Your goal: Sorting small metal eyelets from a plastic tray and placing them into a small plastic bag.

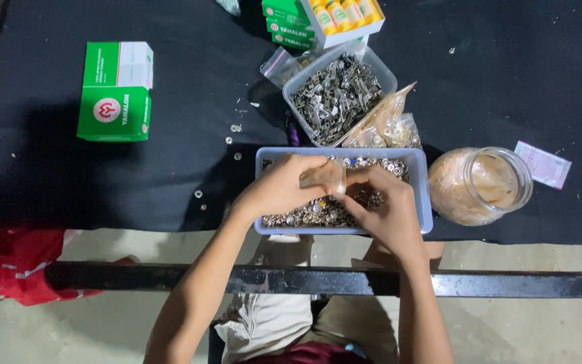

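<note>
Black table fills the upper part of the head view; a dark metal bar runs across below it, over pale concrete floor. Red cloth lies at the left edge, below the table.

Green-and-white carton sits on the table, well left of the hands. More green cartons and a white box of small yellow-labelled items stand at the top edge.

Blue rectangular tray sits at the table's near edge, filled with small round metal fasteners, silver with a few coloured ones. Just behind it, a clear tub holds a heap of grey metal clips. Clear plastic bags of small bits lie between tub and tray, touching both. A clear glass jar on its side rests just right of the tray, mouth toward the right. A small pink-white paper slip lies near the jar. Loose fasteners are scattered on the table left of the tray.

Both hands hover over the tray's middle. Left hand and right hand meet, fingertips drawn together around a small translucent plastic bag, which is held just above the fasteners. Left fingers pinch its left side; right fingers close on its right side. Bag contents: cannot tell.
</note>
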